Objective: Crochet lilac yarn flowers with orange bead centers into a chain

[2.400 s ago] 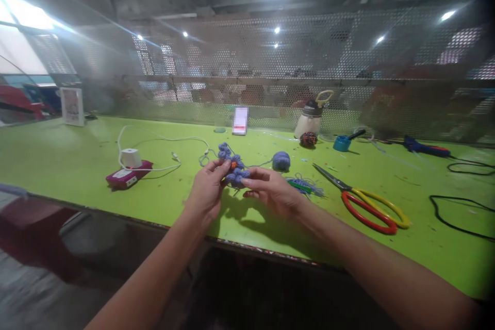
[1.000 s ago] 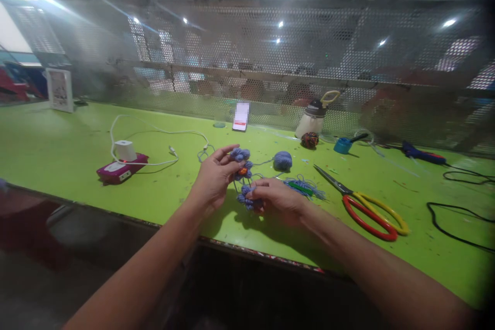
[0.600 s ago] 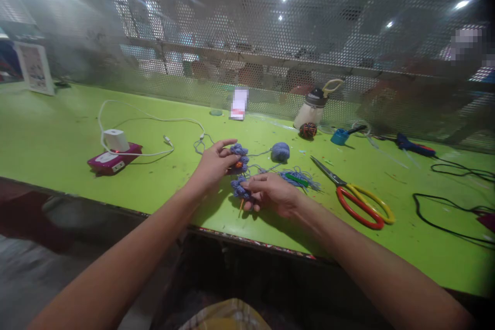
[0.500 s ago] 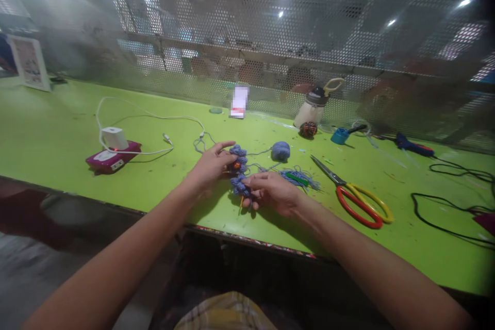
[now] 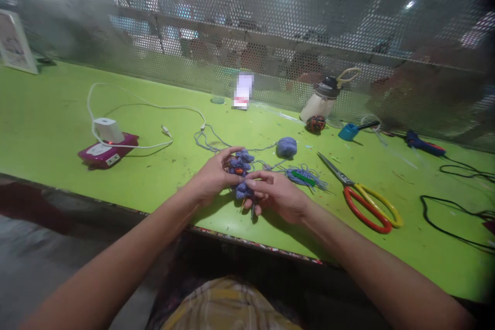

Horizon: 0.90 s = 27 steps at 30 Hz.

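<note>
Between my hands, just above the green table, is a bumpy blue-purple yarn piece with a small orange-red spot in its middle. My left hand grips its left side, thumb across the front and fingers behind. With thumb and forefinger, my right hand pinches the lower part. Below the right fingers a thin stick-like end pokes out, too small to make out. Loose yarn runs from the piece to a blue-purple yarn ball. Right of the hands lies a bundle of cut yarn with a green strip on it.
Large scissors with red and yellow handles lie to the right. Behind them are a bottle, a dark multicoloured yarn ball, a blue tape dispenser-like item and a glue gun. A purple power strip with charger sits left.
My left thumb has moved down along the yarn piece towards my right fingertips. The view has shifted slightly, and my right hand keeps its pinch low on the piece.
</note>
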Each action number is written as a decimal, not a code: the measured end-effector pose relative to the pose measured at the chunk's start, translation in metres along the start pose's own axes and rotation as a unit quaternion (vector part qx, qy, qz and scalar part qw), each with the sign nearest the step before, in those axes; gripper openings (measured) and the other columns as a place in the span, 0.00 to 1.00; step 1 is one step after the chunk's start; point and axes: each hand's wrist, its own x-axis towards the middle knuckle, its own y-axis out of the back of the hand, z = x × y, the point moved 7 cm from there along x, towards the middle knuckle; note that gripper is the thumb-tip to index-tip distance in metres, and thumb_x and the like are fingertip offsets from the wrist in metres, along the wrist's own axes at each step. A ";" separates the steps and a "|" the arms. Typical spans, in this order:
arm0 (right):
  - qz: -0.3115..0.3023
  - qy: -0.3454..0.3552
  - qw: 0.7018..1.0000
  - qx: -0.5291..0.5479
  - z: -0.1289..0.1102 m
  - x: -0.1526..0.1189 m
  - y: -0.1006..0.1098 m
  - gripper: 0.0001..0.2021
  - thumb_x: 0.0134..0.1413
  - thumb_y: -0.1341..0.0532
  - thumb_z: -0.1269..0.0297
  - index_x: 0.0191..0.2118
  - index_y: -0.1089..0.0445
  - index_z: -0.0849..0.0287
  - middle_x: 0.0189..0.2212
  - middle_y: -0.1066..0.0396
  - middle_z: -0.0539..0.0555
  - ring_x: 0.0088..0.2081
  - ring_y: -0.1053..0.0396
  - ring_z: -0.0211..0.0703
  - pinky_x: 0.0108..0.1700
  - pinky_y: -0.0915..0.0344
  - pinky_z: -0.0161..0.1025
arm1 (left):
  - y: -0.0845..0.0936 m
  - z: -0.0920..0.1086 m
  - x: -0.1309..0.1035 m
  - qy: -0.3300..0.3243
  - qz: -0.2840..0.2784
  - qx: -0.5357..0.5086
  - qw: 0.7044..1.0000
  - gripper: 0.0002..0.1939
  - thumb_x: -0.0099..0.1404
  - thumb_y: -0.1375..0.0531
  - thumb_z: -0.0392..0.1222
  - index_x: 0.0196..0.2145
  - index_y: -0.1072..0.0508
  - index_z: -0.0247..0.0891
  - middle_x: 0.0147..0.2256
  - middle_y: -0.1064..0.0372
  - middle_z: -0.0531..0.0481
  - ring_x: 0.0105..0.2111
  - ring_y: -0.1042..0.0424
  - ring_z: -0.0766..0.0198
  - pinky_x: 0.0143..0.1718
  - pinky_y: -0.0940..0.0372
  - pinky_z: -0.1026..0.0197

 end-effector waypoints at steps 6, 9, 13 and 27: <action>0.021 -0.008 1.000 0.002 0.004 -0.003 -0.001 0.18 0.42 0.29 0.69 0.40 0.35 0.64 0.20 0.26 0.53 0.19 0.29 0.38 0.19 0.32 0.31 | 0.000 -0.006 0.002 0.027 -0.008 -0.031 0.999 0.28 0.44 0.35 0.19 0.44 0.25 0.35 0.42 0.26 0.40 0.35 0.26 0.59 0.37 0.33 0.59; 0.036 -0.022 0.999 0.004 0.010 -0.004 -0.002 0.18 0.43 0.30 0.68 0.38 0.36 0.62 0.21 0.26 0.54 0.18 0.29 0.39 0.17 0.33 0.31 | 0.003 -0.013 0.003 0.037 0.005 -0.013 0.999 0.28 0.44 0.37 0.18 0.44 0.26 0.35 0.40 0.26 0.41 0.34 0.26 0.59 0.36 0.34 0.59; 0.056 -0.035 0.998 0.006 0.017 -0.007 -0.005 0.16 0.44 0.31 0.66 0.37 0.37 0.61 0.22 0.26 0.54 0.18 0.29 0.39 0.16 0.33 0.32 | 0.004 -0.017 0.003 0.042 0.007 0.011 0.999 0.29 0.44 0.37 0.19 0.45 0.27 0.35 0.36 0.28 0.44 0.34 0.26 0.59 0.36 0.34 0.59; 0.114 0.022 0.992 -0.050 -0.011 -0.018 0.021 0.16 0.52 0.34 0.52 0.31 0.24 0.63 0.28 0.30 0.54 0.28 0.38 0.36 0.26 0.42 0.34 | -0.015 -0.015 -0.010 0.092 -0.069 -0.063 0.991 0.29 0.50 0.37 0.23 0.50 0.31 0.37 0.43 0.26 0.40 0.37 0.26 0.58 0.36 0.34 0.59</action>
